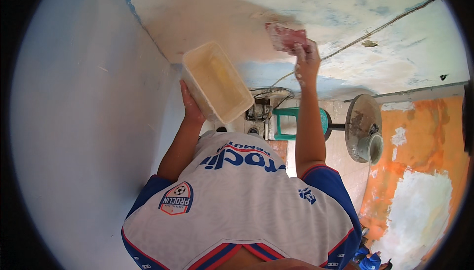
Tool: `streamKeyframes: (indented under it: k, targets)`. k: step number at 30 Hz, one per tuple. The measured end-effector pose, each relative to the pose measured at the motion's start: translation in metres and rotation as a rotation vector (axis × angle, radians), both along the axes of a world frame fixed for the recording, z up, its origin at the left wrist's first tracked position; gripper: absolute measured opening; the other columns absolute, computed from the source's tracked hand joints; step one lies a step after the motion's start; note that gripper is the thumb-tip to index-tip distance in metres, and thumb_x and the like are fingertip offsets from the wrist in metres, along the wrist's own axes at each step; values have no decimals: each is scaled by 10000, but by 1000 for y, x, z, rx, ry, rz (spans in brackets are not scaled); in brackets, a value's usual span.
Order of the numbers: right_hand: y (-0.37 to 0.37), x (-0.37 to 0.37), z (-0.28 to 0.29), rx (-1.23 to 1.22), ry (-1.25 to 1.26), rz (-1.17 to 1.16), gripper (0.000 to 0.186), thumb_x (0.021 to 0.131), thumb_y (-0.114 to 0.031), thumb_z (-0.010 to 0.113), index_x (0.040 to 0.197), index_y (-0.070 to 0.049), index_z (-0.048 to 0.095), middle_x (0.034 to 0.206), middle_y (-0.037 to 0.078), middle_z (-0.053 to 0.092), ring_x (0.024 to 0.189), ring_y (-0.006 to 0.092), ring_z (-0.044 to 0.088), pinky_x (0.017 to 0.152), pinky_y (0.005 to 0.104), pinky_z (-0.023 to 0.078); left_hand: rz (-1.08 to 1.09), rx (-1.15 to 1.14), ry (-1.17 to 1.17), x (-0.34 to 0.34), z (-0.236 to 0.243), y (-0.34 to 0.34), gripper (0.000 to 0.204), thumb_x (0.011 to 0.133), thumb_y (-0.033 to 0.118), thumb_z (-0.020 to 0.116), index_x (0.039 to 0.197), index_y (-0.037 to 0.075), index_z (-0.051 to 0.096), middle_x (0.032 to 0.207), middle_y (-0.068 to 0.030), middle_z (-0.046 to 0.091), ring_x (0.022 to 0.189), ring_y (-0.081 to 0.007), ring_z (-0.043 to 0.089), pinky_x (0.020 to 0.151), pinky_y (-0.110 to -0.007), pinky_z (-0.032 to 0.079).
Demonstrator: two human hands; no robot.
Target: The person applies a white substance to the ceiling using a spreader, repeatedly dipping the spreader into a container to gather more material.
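My left hand (191, 104) grips the side of a cream rectangular plastic tub (198, 92), which is tilted so its inside shows. A pale film coats the inside of the tub. My right hand (307, 63) is raised with a flat red putty spreader (286, 38) pinched in its fingers. White filler smears both the spreader and those fingers. In front of me is a patchy wall (222, 15) in cream, white and light blue. The spreader is up close to this wall; whether its edge touches cannot be told.
A pale blue wall (84, 122) rises close on my left. Below stand a green plastic stool (285, 124), a dark metal device (259, 111), and a round dusty tabletop (356, 122) with a grey bucket (374, 149). A cable (380, 30) crosses the wall. Another person (369, 261) shows at lower right.
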State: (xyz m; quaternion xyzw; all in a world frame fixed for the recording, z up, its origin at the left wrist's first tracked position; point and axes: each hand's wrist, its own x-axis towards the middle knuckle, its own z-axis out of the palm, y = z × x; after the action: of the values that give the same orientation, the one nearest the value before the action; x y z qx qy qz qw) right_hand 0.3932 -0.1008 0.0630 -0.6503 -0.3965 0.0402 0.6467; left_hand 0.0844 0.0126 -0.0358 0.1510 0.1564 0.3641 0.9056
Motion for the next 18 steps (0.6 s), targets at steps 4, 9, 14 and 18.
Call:
streamKeyframes:
  k: [4, 9, 14, 18]
  targets:
    - [36, -20, -11, 16, 35, 13, 178, 992, -39, 597, 1158, 24, 607, 998, 84, 680, 859, 124, 652, 767, 282, 562, 43, 24, -18, -12, 2, 3, 746, 998, 676, 354, 1512, 136, 385, 1456, -88, 511, 1305, -267, 532, 1069, -439, 476]
    - [36, 12, -5, 190, 11, -117, 154, 995, -68, 605, 1123, 18, 605, 1006, 99, 684, 839, 145, 663, 747, 283, 565, 90, 166, -117, -38, 0, 11, 673, 1029, 609, 359, 1498, 130, 411, 1437, -72, 537, 1268, -260, 564, 1039, -434, 503]
    - [11, 5, 3, 206, 111, -44, 157, 996, -50, 589, 1132, 28, 581, 1017, 113, 677, 845, 161, 669, 755, 302, 580, 131, 156, -118, -57, 27, 4, 649, 1033, 588, 372, 1488, 128, 423, 1430, -67, 545, 1257, -258, 571, 1033, -433, 508]
    - [49, 0, -31, 224, 98, -75, 216, 981, -39, 622, 1184, 31, 594, 1032, 88, 664, 878, 145, 650, 779, 296, 566, 120, 138, -126, -60, 29, 1, 644, 1033, 584, 375, 1486, 128, 426, 1428, -67, 547, 1256, -258, 572, 1032, -433, 509]
